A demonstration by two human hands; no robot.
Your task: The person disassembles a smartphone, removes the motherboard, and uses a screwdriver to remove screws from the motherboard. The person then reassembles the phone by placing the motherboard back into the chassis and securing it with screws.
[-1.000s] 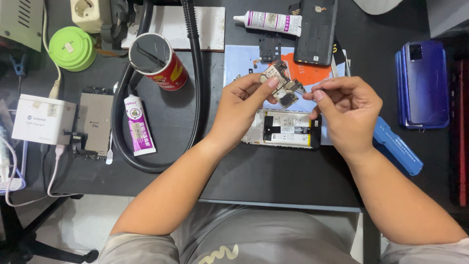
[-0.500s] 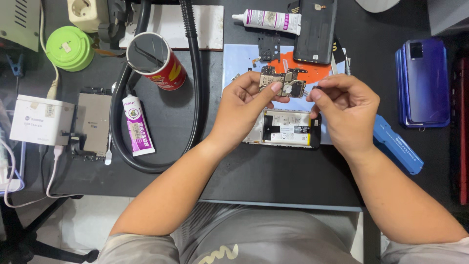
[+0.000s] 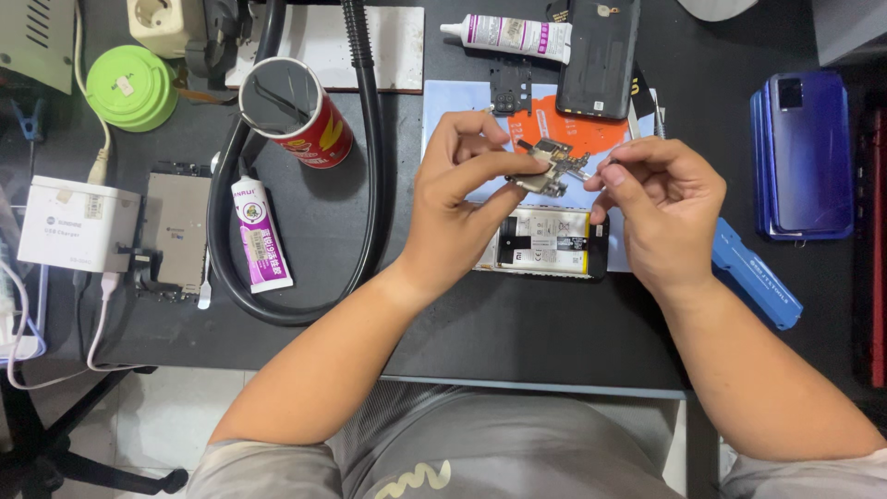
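**Small phone part could slip or bend**

The left hand (image 3: 462, 199) is pinching a little circuit board (image 3: 547, 164) and holding it up over the open phone (image 3: 545, 242). The right hand (image 3: 661, 199) is closed around a thin tool (image 3: 605, 164), and its tip is touching the board's edge. The grip is only on one side, so a hard push could be making the board twist, bend or drop onto the phone below. The tip might also slide and scratch the tiny parts. A glue tube (image 3: 261, 233) and a red can (image 3: 297, 113) are lying well apart on the dark surface (image 3: 517, 323).
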